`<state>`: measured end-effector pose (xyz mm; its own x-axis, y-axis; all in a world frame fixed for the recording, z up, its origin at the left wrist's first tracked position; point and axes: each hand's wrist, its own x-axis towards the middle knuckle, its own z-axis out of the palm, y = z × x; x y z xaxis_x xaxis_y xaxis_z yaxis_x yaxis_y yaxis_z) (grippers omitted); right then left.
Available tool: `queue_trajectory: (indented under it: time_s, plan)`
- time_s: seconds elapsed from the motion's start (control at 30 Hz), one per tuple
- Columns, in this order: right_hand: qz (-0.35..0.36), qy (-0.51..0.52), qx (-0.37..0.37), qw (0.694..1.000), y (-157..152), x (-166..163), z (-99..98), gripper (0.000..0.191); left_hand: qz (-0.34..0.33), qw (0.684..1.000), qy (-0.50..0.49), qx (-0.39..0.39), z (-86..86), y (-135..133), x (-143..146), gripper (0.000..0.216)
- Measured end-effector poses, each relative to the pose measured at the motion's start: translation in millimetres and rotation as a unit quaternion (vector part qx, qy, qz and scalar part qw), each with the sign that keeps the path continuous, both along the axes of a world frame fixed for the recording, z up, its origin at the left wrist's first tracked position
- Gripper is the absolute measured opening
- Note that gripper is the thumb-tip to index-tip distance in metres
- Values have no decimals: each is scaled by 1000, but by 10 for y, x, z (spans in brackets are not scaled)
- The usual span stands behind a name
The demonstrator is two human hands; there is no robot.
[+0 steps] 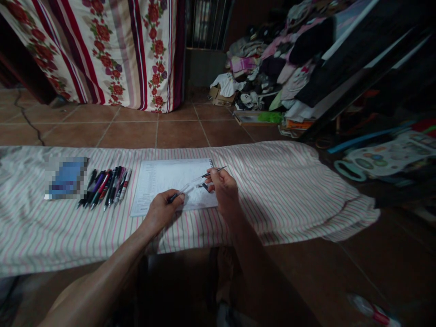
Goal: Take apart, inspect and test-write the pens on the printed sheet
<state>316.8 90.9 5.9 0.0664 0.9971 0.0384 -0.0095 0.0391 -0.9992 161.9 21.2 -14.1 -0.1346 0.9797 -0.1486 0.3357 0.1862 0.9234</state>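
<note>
My left hand [165, 205] is closed on a pen barrel [174, 197], dark at the near end and clear toward the far end. My right hand [223, 185] pinches a slim dark pen part [220, 168] with a pointed tip aimed up and right. A thin clear length runs between the two pieces; whether they join is unclear. By the lower fingers of my right hand is a short black piece, perhaps a cap [205, 186]. Both hands are above a white spiral-bound pad [163, 175] with printed text along its left side.
A row of several pens [107, 186] lies left of the pad, beside a blurred-out blue rectangular item [67, 178]. All rest on a striped cloth [279, 190]. Beyond are a floral curtain [116, 54], tiled floor [136, 125] and a heap of clothes [265, 68].
</note>
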Motion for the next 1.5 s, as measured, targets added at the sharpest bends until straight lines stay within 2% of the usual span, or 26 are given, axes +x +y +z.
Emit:
queue_trajectory:
  time_s: [0.33,0.77,1.0,1.3,1.5]
  plan:
    - [34,-64,39,997,-56,-19,12,29,-3,1000,23,-7,-67,-7,-41,33]
    - [62,-72,46,994,-46,12,-11,26,-8,1000,5,-17,-103,4,-88,33]
    - [62,-61,51,995,-33,14,-22,26,5,999,-33,-5,-64,-4,-69,32]
    - [77,-67,67,992,-53,21,-28,25,-23,996,-80,-24,-57,-20,-69,33]
    - [57,-35,66,996,-37,25,-20,27,-19,992,-116,-42,17,-31,-37,35]
